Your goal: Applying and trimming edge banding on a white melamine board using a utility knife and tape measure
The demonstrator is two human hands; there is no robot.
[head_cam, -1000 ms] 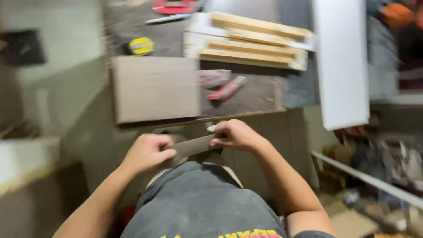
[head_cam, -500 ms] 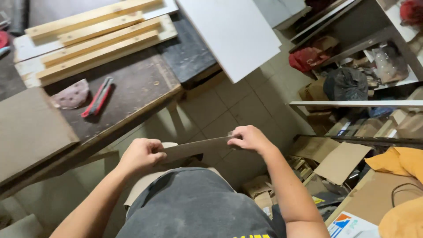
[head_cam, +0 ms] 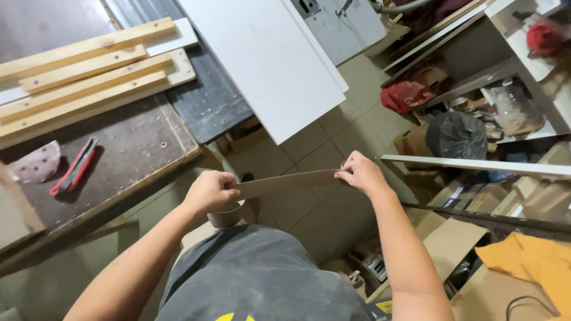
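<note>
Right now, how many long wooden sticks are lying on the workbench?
4. The wooden strips lie side by side at the workbench's far end, left of the white board. More may be hidden beyond the picture's edge.

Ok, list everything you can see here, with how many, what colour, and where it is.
strip of edge banding: one, tan, stretched between both hands
roll of banding: one, brown, under the left hand
wooden battens: several, pale, upper left on the workbench
workbench: one, dark brown, left
utility knife: one, red and grey, on the workbench
sanding disc: one, pinkish, beside the knife
white panel: one, leaning top centre
red bag: one, on the floor, right
black bag: one, right
yellow cloth: one, lower right
left hand: pinching the strip's left end
right hand: pinching the strip's right end
</note>
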